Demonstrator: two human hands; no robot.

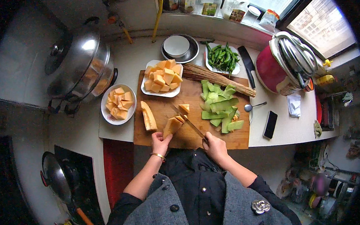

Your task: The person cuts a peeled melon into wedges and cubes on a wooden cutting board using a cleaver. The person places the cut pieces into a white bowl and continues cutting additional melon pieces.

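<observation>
My left hand (161, 143) grips the near end of a peeled orange melon wedge (171, 128) on the wooden cutting board (192, 141). In my right hand (216, 146) is the handle of a kitchen knife (195, 129). Its blade slants away to the left, against the wedge's right side, where slices are partly separated. A small cut melon chunk (184, 108) lies just beyond the blade. To the left rests another melon wedge (148, 116). Green melon peels (219, 105) are heaped at the board's right. Melon chunks (162, 76) fill a white square dish (162, 94) at the board's far left.
A white bowl (104, 115) of melon chunks stands left, near a steel steamer pot (80, 56). A bundled-straw brush (218, 79) crosses the board's far edge. Behind it are green peppers (223, 58) and a black-bladed cleaver (246, 60). A spoon (253, 106) and phone (270, 124) lie right.
</observation>
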